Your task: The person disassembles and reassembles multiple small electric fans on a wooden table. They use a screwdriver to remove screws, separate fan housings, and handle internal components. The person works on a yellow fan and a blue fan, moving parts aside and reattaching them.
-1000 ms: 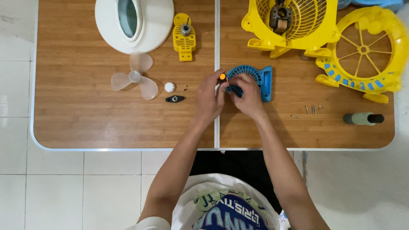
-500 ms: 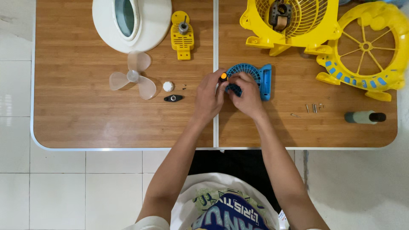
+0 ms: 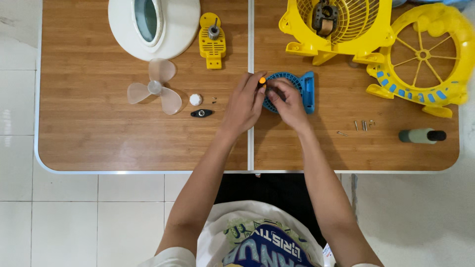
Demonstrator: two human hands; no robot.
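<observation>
Between our hands, on the counter (image 3: 148, 138), our left hand (image 3: 243, 106) pinches an orange-tipped tool (image 3: 261, 80); our right hand (image 3: 289, 104) grips the blue grille (image 3: 303, 89)

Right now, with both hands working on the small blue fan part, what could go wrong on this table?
The loose screws lie bare on the table near the right hand; a sweep of the forearm could scatter them. The white cap and black piece beside the left hand could be knocked too. The blue fan part sits near the centre seam, where small bits might get lost.
</observation>
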